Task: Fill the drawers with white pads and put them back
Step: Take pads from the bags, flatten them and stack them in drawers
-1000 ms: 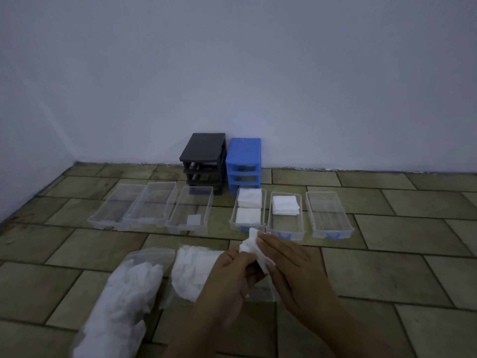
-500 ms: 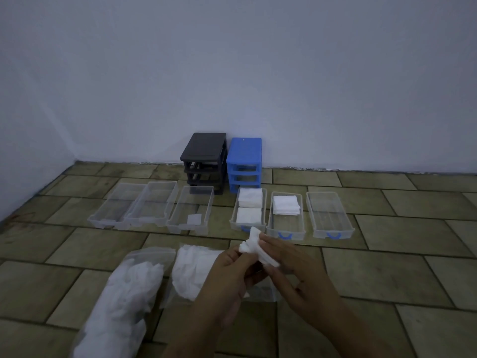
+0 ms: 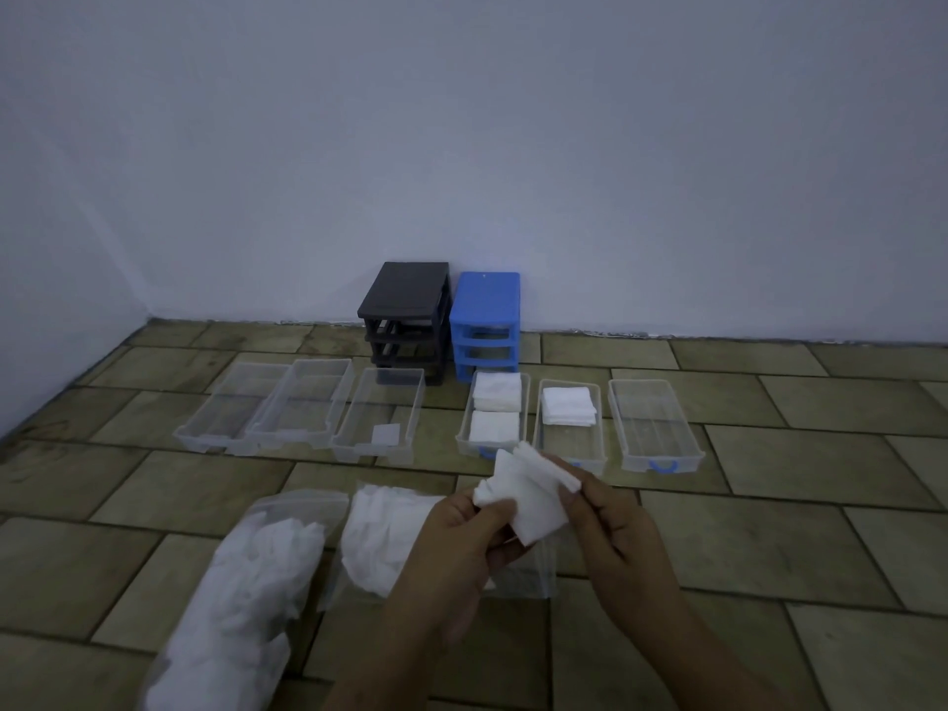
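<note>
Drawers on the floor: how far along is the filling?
Done: one blue-handled drawer holds two pad stacks. In hand: both hands hold pads; the middle drawer is half full. Left: four drawers lack pads, both cabinets stand empty.

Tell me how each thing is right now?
Left hand: grips the pads.
Right hand: pinches the pads.
Pads: held above the floor.
Left blue-handled drawer: out, two stacks.
Middle blue-handled drawer: out, one stack.
Right blue-handled drawer: out, no pads.
Black cabinet: slots open.
Blue cabinet: slots open.
</note>
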